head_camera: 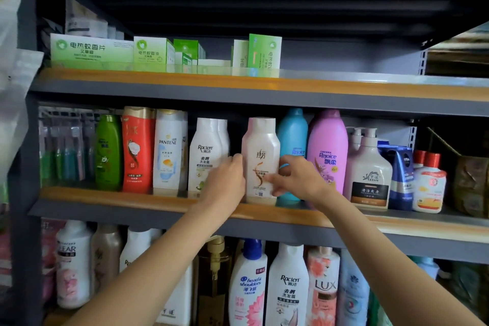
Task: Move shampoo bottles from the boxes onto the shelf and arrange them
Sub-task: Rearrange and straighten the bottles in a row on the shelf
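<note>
1. The left hand (225, 180) and right hand (296, 177) grasp a pale pink bottle (260, 156) from either side, probably to square it up.
2. The bottle stands upright at the front edge of the middle shelf (264, 213).
3. A white bottle (205, 153) and a blue bottle (292, 135) stand close on either side, leaving the fingers little room.

A pale pink shampoo bottle (260, 159) stands upright at the middle shelf (344, 222) front edge. White, blue and purple bottles flank it.
</note>
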